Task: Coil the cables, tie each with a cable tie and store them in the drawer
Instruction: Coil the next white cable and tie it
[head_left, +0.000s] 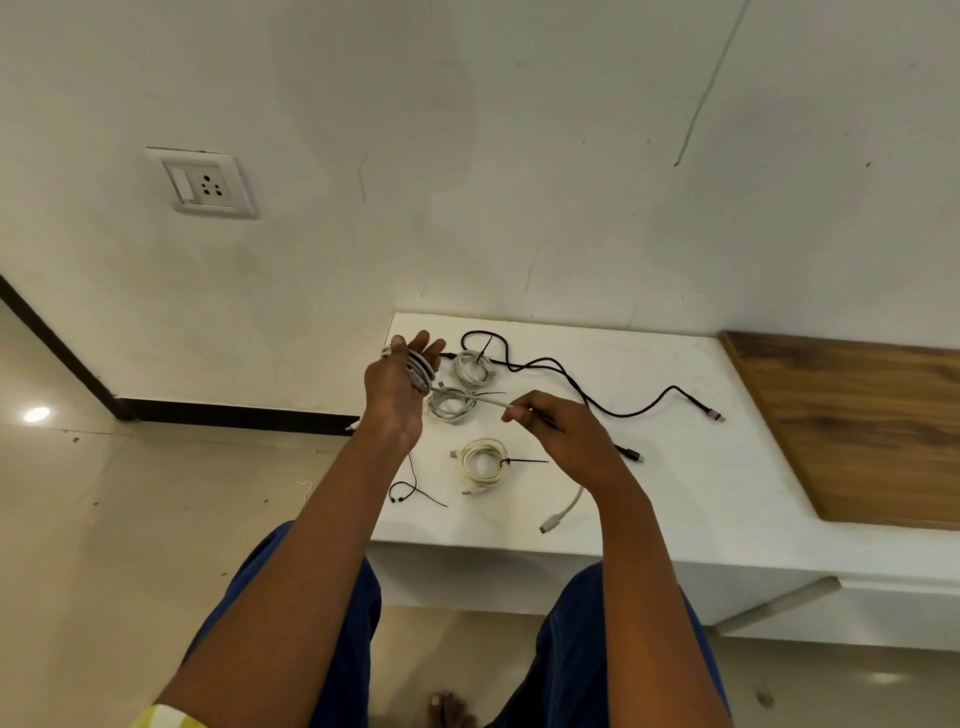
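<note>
Fingers of the left hand (397, 387) stand straight with white cable (421, 370) wound around them; the right hand (558, 428) pinches its free end above the white counter (701, 467), near three tied coils (485, 460).

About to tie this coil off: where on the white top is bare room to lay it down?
Bare top lies right of the black cable, up to the wood panel, and along the front edge right of the loose white plug. The left end is crowded: three tied coils, a spare tie, and both hands above.
</note>
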